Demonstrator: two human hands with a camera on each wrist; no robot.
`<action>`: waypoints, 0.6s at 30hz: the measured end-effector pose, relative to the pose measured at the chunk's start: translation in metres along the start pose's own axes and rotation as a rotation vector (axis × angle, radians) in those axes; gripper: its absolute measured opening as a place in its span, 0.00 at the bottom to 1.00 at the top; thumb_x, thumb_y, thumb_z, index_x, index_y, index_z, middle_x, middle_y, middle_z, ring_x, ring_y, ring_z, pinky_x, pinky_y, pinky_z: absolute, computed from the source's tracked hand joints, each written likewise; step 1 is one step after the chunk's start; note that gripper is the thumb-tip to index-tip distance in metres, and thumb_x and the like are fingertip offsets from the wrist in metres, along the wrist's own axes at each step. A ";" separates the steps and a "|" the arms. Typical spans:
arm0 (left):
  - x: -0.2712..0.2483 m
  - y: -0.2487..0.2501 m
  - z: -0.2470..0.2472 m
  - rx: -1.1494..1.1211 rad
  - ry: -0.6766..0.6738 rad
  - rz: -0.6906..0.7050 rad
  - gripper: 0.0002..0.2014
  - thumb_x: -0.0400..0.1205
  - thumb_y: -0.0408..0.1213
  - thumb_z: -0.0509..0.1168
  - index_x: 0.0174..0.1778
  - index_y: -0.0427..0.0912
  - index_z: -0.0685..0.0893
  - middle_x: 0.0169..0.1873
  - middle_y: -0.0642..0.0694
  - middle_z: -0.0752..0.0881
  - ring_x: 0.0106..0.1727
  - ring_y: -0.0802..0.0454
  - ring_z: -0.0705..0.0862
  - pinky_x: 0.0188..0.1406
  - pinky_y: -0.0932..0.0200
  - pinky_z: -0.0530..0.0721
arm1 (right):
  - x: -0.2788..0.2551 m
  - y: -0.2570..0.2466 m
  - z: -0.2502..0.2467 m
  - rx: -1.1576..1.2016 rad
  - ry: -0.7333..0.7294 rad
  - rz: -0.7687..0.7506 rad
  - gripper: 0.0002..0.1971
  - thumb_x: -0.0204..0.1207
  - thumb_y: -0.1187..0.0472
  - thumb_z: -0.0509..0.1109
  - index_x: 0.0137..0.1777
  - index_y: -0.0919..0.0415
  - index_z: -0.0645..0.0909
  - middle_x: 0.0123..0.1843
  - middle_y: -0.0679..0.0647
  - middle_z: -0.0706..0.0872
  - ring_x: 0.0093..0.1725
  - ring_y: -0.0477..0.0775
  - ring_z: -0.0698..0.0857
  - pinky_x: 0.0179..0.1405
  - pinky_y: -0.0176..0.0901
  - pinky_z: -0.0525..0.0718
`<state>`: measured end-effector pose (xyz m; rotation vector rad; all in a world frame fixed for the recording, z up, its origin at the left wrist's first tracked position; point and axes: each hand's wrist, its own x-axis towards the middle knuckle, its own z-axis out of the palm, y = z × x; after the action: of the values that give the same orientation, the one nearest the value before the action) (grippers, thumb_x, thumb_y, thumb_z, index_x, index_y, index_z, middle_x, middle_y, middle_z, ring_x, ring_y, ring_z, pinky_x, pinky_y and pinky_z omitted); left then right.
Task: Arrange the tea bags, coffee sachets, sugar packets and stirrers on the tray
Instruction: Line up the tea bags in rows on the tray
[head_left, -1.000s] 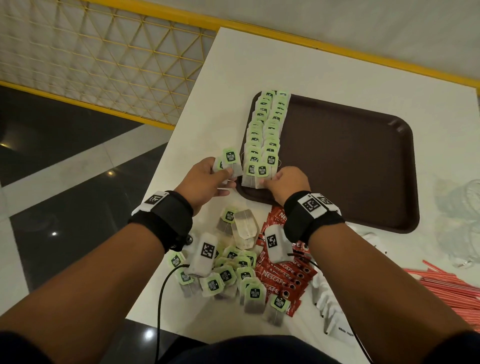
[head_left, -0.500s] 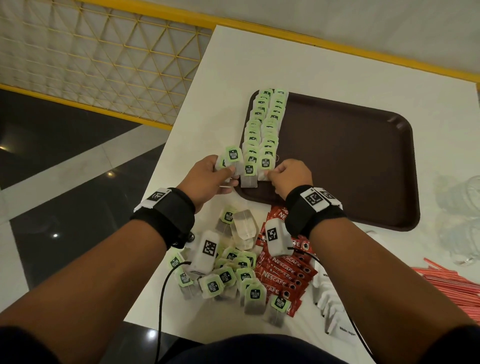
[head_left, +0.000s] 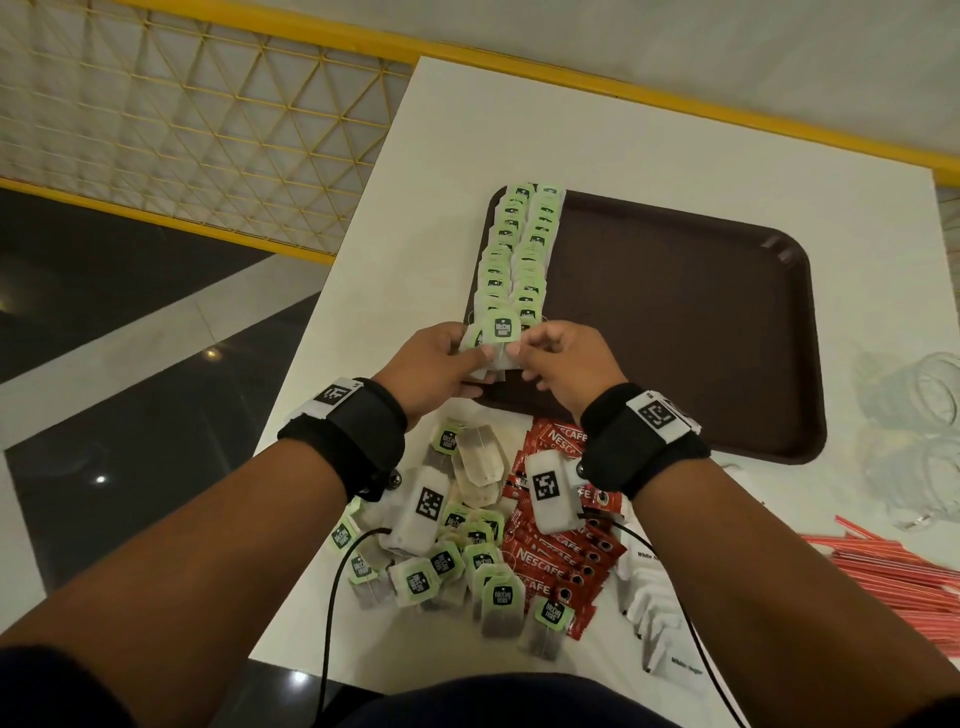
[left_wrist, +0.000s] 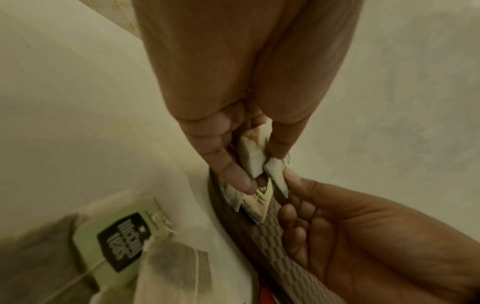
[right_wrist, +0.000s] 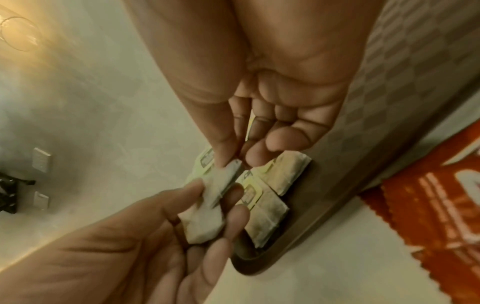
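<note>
I see my left hand (head_left: 441, 364) and right hand (head_left: 563, 364) meeting over the near left corner of the tray (head_left: 691, 312), both pinching one tea bag (head_left: 501, 338): soft white paper pouch, pale green card tag with a dark label. My left grip has thumb on top and fingers beneath; my right grip nips the pouch's edge between thumb and forefinger. How many bags my left hand holds I cannot tell. The tray is dark brown plastic with rounded corners and a fine checkered texture. Two overlapping rows (head_left: 519, 249) of bags run along its left edge. On the white surface (head_left: 426, 171) lie loose bags (head_left: 467, 561), glossy red sachets (head_left: 550, 561) with crimped ends, white packets (head_left: 654, 618) partly hidden by my forearm, and red striped stirrers (head_left: 898, 571) cut off at the frame.
</note>
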<state>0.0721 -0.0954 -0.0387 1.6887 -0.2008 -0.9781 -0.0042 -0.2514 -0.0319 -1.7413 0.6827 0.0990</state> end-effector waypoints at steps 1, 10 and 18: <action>0.000 0.001 0.000 0.000 0.013 -0.002 0.11 0.87 0.38 0.63 0.62 0.39 0.83 0.53 0.45 0.90 0.52 0.52 0.89 0.44 0.62 0.87 | 0.000 0.003 -0.002 -0.002 0.017 0.026 0.06 0.78 0.61 0.73 0.50 0.63 0.85 0.39 0.53 0.86 0.33 0.43 0.81 0.27 0.29 0.80; 0.001 0.000 -0.005 0.337 0.127 0.063 0.15 0.86 0.42 0.66 0.32 0.47 0.83 0.27 0.51 0.81 0.31 0.57 0.78 0.38 0.55 0.80 | 0.006 0.027 -0.010 -0.161 0.112 0.147 0.05 0.76 0.58 0.76 0.40 0.55 0.84 0.36 0.51 0.87 0.27 0.44 0.83 0.29 0.36 0.82; 0.014 -0.001 0.000 0.673 0.194 0.120 0.07 0.80 0.42 0.73 0.45 0.43 0.84 0.38 0.50 0.84 0.42 0.51 0.81 0.36 0.66 0.74 | 0.008 0.028 -0.004 -0.205 0.201 0.137 0.05 0.75 0.59 0.75 0.42 0.59 0.83 0.34 0.56 0.89 0.26 0.46 0.88 0.37 0.46 0.91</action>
<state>0.0812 -0.1032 -0.0464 2.3370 -0.5400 -0.6831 -0.0124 -0.2614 -0.0581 -1.9158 0.9678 0.0919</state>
